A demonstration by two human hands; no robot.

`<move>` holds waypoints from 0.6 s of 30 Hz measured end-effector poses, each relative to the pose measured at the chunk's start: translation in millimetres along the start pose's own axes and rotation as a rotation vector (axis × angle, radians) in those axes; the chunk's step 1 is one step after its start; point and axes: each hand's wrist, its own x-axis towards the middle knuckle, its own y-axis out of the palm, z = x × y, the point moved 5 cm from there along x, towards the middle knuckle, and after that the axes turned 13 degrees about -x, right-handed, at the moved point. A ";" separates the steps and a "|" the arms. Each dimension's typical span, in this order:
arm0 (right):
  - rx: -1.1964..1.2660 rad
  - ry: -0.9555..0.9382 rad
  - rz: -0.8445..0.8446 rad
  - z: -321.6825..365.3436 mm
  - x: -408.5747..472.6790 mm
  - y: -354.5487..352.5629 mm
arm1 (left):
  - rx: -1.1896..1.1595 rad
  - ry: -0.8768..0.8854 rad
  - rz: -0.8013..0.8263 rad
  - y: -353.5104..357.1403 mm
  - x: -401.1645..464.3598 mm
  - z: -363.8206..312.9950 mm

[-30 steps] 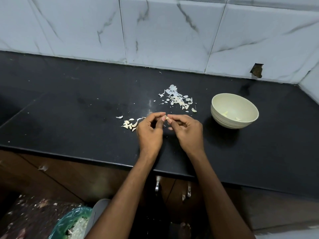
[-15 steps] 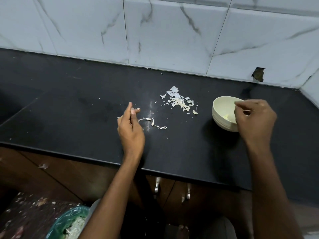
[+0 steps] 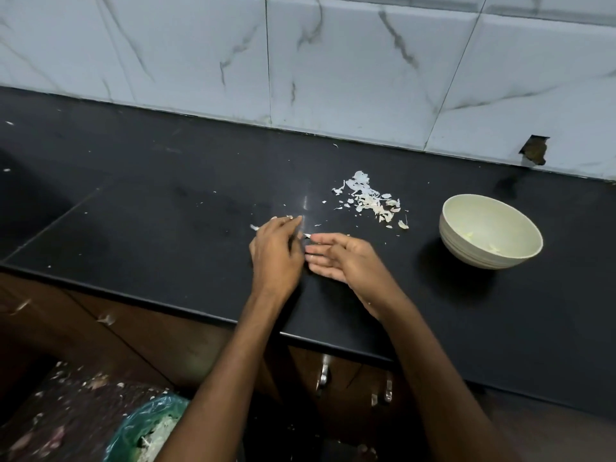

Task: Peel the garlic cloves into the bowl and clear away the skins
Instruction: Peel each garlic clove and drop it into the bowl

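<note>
You had a black counter [image 3: 133,201] under marbled wall tiles [image 3: 350,68], wood cabinets [image 3: 140,331] below, a green-lined bin [image 3: 146,431].

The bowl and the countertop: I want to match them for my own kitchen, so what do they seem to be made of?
The bowl looks like pale cream plastic or melamine, though glazed ceramic is possible: matte, even colour, thin rim, fine ridges round the outside. The countertop seems to be polished black stone, perhaps granite: dark, smooth, with a small glint of light and a straight seam line.
</note>
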 end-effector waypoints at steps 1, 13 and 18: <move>-0.003 0.000 -0.026 -3.7 7.9 -2.3 | 0.078 -0.007 0.030 3.4 1.1 -0.4; -0.403 -0.254 -0.444 25.1 78.8 -86.4 | 0.055 -0.083 -0.032 4.9 2.1 2.0; -0.134 -0.234 -0.105 21.1 53.2 -49.0 | -0.083 -0.093 -0.111 -3.8 0.5 -2.9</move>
